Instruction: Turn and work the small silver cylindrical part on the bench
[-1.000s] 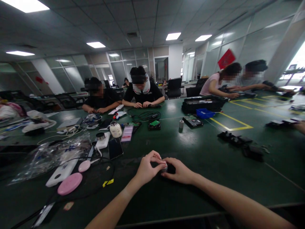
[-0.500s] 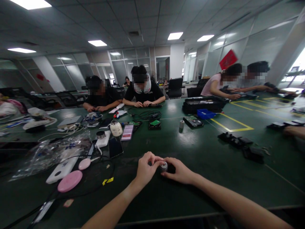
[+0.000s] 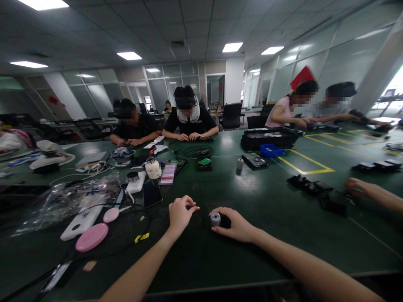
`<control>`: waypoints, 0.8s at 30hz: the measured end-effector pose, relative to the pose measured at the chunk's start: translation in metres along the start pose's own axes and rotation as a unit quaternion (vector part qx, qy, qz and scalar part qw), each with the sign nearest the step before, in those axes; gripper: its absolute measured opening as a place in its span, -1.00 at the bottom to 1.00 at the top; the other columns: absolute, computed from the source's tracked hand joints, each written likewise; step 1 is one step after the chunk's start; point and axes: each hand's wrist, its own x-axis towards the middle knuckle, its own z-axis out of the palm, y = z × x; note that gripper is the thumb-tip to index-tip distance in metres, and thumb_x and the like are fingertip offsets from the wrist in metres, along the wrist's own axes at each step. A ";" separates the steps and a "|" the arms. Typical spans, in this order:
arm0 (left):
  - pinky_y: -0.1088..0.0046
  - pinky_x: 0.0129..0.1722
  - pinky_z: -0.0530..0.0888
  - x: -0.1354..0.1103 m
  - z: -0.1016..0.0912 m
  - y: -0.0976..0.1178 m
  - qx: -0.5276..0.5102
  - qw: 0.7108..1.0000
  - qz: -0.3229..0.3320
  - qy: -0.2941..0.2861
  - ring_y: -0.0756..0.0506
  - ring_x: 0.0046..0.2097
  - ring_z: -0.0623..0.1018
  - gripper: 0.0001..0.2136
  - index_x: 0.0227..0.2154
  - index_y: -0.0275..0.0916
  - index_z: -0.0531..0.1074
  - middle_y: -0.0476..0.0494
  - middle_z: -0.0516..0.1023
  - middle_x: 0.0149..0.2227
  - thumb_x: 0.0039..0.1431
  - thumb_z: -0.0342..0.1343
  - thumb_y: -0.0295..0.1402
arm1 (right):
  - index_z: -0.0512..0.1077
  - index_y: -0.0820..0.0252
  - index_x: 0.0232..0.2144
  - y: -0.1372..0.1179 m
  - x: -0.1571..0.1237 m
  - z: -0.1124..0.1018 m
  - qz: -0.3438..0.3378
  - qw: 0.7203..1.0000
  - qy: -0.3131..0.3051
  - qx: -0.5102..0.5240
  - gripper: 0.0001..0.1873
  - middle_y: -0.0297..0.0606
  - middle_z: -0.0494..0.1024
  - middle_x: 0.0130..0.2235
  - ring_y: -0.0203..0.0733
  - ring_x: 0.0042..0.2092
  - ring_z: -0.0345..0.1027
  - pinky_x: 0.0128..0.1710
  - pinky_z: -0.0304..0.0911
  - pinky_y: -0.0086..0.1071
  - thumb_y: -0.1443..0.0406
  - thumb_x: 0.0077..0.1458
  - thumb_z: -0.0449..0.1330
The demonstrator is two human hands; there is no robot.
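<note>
Though near left hand (image 3: 180,214), phone (image 3: 152,193) (apart).

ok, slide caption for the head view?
Right hand holds a grey cylinder at a green table; left hand beside it, not touching.

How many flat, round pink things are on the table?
2: a large pink disc and a smaller round pink disc just behind it, both on the green tabletop, left of the left hand. Others may be hidden.

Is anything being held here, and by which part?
The right hand holds a small grey cylinder around its side. Whether the left hand pinches anything cannot be told.
</note>
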 end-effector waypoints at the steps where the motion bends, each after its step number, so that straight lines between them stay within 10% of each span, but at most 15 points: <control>1: 0.27 -0.15 0.38 -0.001 0.000 0.001 0.006 1.000 0.002 0.001 -0.21 -0.19 0.62 -0.81 -0.46 -0.16 0.41 -0.01 0.65 -0.36 -0.04 0.34 -0.30 | 0.40 0.12 -0.02 0.000 0.000 0.000 0.001 1.000 -0.001 0.001 -0.56 -0.22 0.50 -0.03 -0.05 -0.04 0.38 0.04 0.23 -0.17 0.17 0.04 0.30; 15: 0.30 -0.14 0.54 -0.019 0.004 0.031 -0.269 0.954 0.131 -0.010 -0.14 -0.19 0.63 -0.81 -0.48 -0.23 0.31 -0.15 0.47 -0.14 0.11 0.22 -0.34 | 0.40 0.14 -0.05 0.002 0.000 0.001 -0.020 1.000 0.006 -0.007 -0.58 -0.24 0.53 -0.08 -0.08 -0.08 0.40 -0.02 0.27 -0.23 0.17 0.03 0.30; 24: 0.24 -0.12 0.55 -0.029 0.008 0.043 -0.220 0.962 0.153 -0.050 -0.20 -0.07 0.56 -0.88 -0.46 -0.20 0.41 -0.15 0.47 -0.17 0.05 0.27 -0.41 | 0.39 0.16 -0.04 0.009 -0.001 0.006 -0.010 1.000 0.018 -0.014 -0.54 -0.20 0.52 -0.10 -0.05 -0.08 0.39 -0.04 0.28 -0.23 0.14 0.02 0.30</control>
